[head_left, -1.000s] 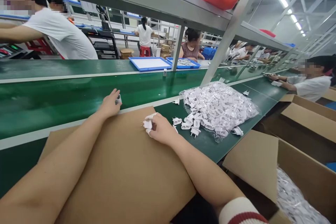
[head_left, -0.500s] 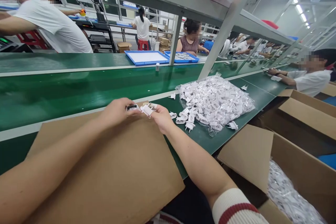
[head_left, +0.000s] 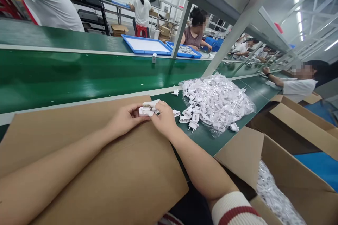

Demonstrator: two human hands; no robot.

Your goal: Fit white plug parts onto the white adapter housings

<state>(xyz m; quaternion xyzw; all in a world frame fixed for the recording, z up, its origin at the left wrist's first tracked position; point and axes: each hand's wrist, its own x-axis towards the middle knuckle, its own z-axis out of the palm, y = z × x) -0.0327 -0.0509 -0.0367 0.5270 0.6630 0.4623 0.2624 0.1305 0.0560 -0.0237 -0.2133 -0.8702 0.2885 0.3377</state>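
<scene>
My left hand [head_left: 126,116] is closed on a white plastic charger piece [head_left: 144,111] above the cardboard sheet [head_left: 105,168]. My right hand [head_left: 166,119] pinches a second white piece, apparently a plug head, against it. The two pieces touch between my fingertips, and my fingers partly hide them, so I cannot tell whether they are joined. To the right of my hands, a clear plastic bag of white plug heads [head_left: 220,100] lies open on the green bench. Several loose plug heads [head_left: 193,125] have spilled beside it.
A green conveyor belt [head_left: 92,74] runs behind the cardboard, with a small white charger [head_left: 154,58] on it. Blue trays [head_left: 148,45] stand beyond. A metal post [head_left: 227,35] rises behind the bag. Open cartons [head_left: 298,168] sit at the right. Several co-workers are around the line.
My hands have brought the two white pieces together; the left piece has turned, so its dark slot no longer shows. The camera view has tilted and shifted.
</scene>
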